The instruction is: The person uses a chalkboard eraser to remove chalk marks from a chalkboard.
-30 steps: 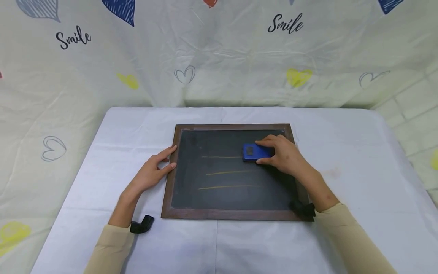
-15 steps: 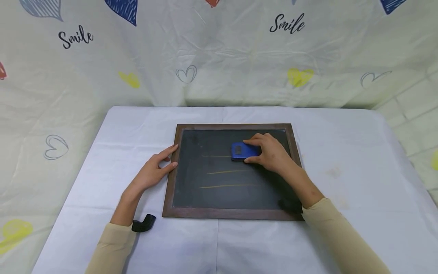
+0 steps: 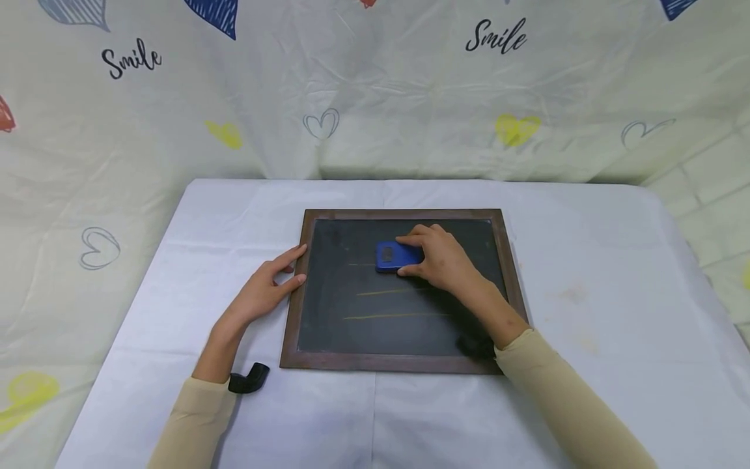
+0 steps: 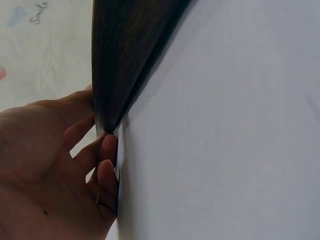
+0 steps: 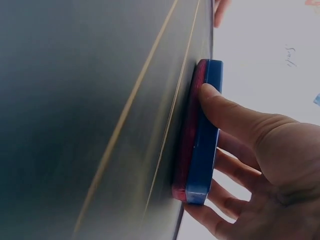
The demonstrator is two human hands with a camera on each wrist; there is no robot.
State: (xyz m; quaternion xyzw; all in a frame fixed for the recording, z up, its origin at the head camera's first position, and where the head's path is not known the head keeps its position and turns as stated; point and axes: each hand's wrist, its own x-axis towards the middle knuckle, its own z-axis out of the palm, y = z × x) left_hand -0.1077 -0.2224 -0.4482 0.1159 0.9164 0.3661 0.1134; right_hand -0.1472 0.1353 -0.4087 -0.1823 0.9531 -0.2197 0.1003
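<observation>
A chalkboard (image 3: 351, 339) in a brown wooden frame (image 3: 375, 361) lies on a white-covered table. My right hand (image 3: 445, 260) grips a blue chalkboard eraser (image 3: 387, 255) by its long sides, thumb on the near one. In the right wrist view its pinkish-red felt (image 5: 189, 145) faces the board. Yellow chalk lines run across the board; the upper one (image 3: 360, 264) ends at the eraser, while the middle line (image 3: 381, 292) and the lower line (image 3: 387, 317) lie nearer me. My left hand (image 3: 258, 296) rests its fingertips and thumb against the frame's left side.
White cloth (image 3: 586, 260) covers the table around the board. Behind it hangs a pale curtain (image 3: 398, 98) printed with hearts and "Smile". A black wrist-worn piece (image 3: 249, 379) sticks out from the left cuff; a similar dark one (image 3: 476, 346) shows by the right cuff.
My right hand has slid the eraser leftward along the upper chalk line, and the line no longer shows to the right of it. My left hand stays at the frame.
</observation>
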